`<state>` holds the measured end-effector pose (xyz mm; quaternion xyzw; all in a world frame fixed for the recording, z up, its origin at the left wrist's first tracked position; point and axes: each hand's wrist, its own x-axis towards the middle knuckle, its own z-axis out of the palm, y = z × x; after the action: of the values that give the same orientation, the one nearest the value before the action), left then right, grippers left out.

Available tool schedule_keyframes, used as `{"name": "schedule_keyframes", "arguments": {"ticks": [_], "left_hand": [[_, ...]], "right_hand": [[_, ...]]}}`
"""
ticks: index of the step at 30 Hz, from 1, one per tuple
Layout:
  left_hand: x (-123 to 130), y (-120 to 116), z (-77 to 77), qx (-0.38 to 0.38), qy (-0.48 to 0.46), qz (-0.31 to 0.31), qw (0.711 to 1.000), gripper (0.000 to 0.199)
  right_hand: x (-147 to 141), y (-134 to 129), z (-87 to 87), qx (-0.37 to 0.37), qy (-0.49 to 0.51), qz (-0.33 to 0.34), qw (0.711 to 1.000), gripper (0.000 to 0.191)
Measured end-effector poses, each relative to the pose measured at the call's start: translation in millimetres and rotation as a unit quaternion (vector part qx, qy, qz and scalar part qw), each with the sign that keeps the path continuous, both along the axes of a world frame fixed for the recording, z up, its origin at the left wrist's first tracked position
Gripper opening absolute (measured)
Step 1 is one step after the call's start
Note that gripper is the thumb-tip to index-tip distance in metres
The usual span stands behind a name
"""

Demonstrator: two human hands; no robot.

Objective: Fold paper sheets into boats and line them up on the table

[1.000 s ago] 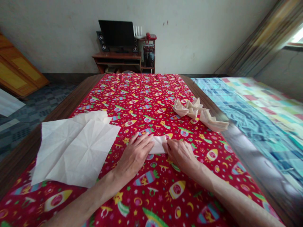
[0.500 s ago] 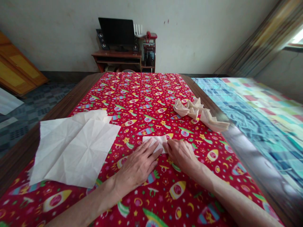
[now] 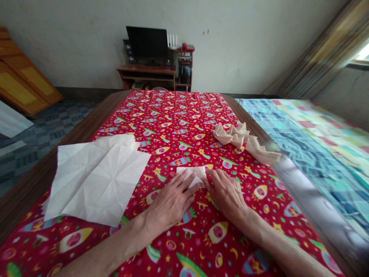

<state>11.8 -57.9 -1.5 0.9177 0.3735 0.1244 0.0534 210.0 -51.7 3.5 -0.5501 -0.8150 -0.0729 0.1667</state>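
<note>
A small folded white paper (image 3: pixel 191 172) lies flat on the red patterned cloth in front of me. My left hand (image 3: pixel 172 199) rests over its left and lower part, fingers spread and lying flat. At the paper's right edge is my right hand (image 3: pixel 226 191), its fingers bent, the fingertips touching the edge; whether they pinch it is hard to make out. Large creased white sheets (image 3: pixel 106 181) overlap in a pile to the left. Several folded cream paper pieces with pointed tips (image 3: pixel 245 142) sit at the right of the cloth.
The red cloth (image 3: pixel 178 111) covers the middle of a dark wooden table (image 3: pixel 83 123). A bed with a checked cover (image 3: pixel 302 134) stands at the right. Beyond the table are a desk (image 3: pixel 147 71) with a monitor (image 3: pixel 147 44), and a wooden cabinet (image 3: pixel 25 77) at the left.
The whole view has shifted slightly. My right hand's fingers have moved and loosened a little at the paper's right edge, showing more of that edge. My left hand stays on the paper.
</note>
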Motion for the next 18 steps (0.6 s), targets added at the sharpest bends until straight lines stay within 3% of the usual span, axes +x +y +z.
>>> {"name": "schedule_keyframes", "arguments": {"ticks": [3, 5, 12, 18], "left_hand": [[0.2, -0.2, 1.5, -0.008, 0.008, -0.001, 1.0, 0.041], [0.4, -0.3, 1.1, -0.006, 0.003, 0.001, 1.0, 0.042], [-6.4, -1.3, -1.9, 0.015, 0.005, -0.002, 1.0, 0.043], [-23.9, -7.3, -1.0, 0.029, 0.012, 0.011, 0.999, 0.039]], "right_hand": [[-0.8, -16.6, 4.3, 0.017, 0.013, 0.156, 0.987, 0.034], [-0.4, -26.5, 1.5, 0.017, 0.004, 0.199, 0.98, 0.038], [15.3, -36.4, -12.2, -0.077, -0.028, 0.19, 0.978, 0.06], [23.0, -33.4, -4.8, -0.077, -0.024, 0.198, 0.977, 0.055]]}}
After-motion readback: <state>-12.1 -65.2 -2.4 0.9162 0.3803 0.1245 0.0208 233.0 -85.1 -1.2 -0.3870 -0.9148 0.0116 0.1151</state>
